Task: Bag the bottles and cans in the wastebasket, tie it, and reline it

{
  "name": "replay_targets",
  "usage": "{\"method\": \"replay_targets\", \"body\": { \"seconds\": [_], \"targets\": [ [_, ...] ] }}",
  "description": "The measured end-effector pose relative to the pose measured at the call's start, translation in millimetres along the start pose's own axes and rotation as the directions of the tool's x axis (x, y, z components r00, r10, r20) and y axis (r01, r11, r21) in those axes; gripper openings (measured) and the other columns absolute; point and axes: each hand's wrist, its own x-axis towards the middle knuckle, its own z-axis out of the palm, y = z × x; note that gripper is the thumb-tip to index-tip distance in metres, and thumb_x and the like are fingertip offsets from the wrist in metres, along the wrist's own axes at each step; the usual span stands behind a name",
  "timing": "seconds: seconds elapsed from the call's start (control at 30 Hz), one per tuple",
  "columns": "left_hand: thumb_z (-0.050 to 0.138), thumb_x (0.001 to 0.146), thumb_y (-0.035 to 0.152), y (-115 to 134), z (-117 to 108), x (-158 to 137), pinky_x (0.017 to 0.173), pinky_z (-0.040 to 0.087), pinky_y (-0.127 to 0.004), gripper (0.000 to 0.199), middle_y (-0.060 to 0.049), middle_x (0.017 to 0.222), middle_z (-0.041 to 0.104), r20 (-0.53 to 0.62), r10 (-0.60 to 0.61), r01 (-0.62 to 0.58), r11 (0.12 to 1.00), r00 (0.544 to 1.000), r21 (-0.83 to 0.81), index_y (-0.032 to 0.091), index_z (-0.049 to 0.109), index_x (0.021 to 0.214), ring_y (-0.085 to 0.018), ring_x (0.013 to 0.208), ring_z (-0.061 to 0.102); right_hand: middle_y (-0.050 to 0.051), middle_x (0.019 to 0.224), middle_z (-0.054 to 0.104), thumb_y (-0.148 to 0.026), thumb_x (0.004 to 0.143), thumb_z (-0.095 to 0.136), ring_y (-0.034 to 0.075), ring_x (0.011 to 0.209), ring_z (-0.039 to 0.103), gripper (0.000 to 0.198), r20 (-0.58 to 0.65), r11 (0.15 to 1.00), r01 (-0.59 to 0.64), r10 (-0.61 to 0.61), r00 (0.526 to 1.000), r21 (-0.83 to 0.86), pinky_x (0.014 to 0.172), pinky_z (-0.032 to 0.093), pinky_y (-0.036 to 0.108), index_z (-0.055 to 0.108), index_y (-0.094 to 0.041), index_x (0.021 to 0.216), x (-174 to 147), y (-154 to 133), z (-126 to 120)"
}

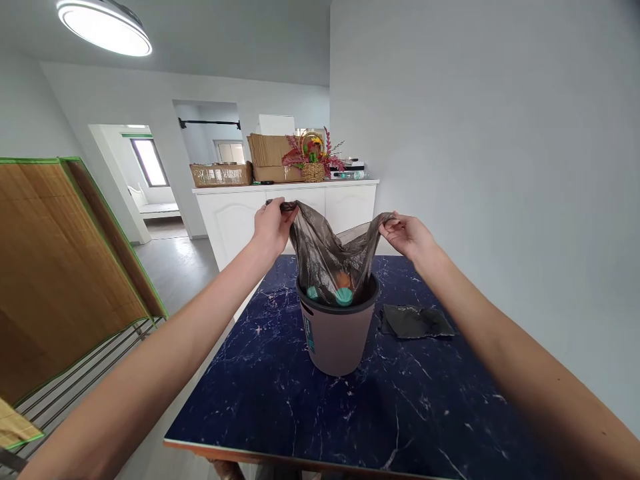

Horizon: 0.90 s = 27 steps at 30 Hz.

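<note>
A thin, see-through black garbage bag (325, 250) is stretched upward between my two hands, its lower part down inside a pinkish-brown trash can (336, 340) with a dark rim. Through the plastic I make out teal and orange-brown shapes that I cannot name. My left hand (273, 227) is closed on the bag's gathered left corner. On the other side, my right hand (406, 235) pinches the right corner at about the same height. A folded black plastic bag (417, 321) lies flat on the table to the right of the can.
The can stands on a dark blue marbled table (280, 413). Behind it is a white cabinet (235, 220) bearing cardboard boxes (275, 159) and a wicker basket of flowers (313, 172). A bamboo mat (65, 267) over a metal rack is at left; a wall rises at right.
</note>
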Motion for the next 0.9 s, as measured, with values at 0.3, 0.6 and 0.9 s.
{"method": "replay_targets", "body": {
  "seconds": [0.3,0.6,0.9],
  "targets": [
    [0.067,0.087,0.002,33,12,7,0.055,0.049,-0.019,0.027,0.004,0.061,0.056,0.208,0.143,-0.147,0.989,0.968,0.005,0.021,0.053,0.074,-0.009,0.054,0.056,-0.008,0.071,0.058,0.009,0.088,0.056,0.003,0.044,0.049,0.033,0.133,0.997,0.047,-0.054,0.990,0.056,0.064,0.066,0.020,0.050,-0.024,0.088,-10,-26,28],
    [0.074,0.088,0.008,84,13,5,0.056,0.051,-0.025,0.034,0.005,0.060,0.049,0.219,0.237,-0.243,0.970,0.947,-0.002,0.025,0.048,0.075,-0.013,0.055,0.054,-0.011,0.067,0.053,0.007,0.091,0.056,0.002,0.044,0.048,0.032,0.239,0.987,0.143,-0.155,0.958,0.069,0.067,0.067,0.021,0.053,-0.024,0.093,-36,-50,70],
    [0.070,0.094,0.003,150,26,-44,0.061,0.045,-0.023,0.038,0.005,0.064,0.046,0.238,0.395,-0.387,0.918,0.887,-0.084,0.023,0.045,0.073,-0.010,0.059,0.050,-0.012,0.067,0.050,0.005,0.087,0.063,0.002,0.047,0.051,0.032,0.388,0.947,0.298,-0.320,0.864,0.118,0.073,0.067,0.018,0.054,-0.026,0.089,-67,-77,114]
  ]
}}
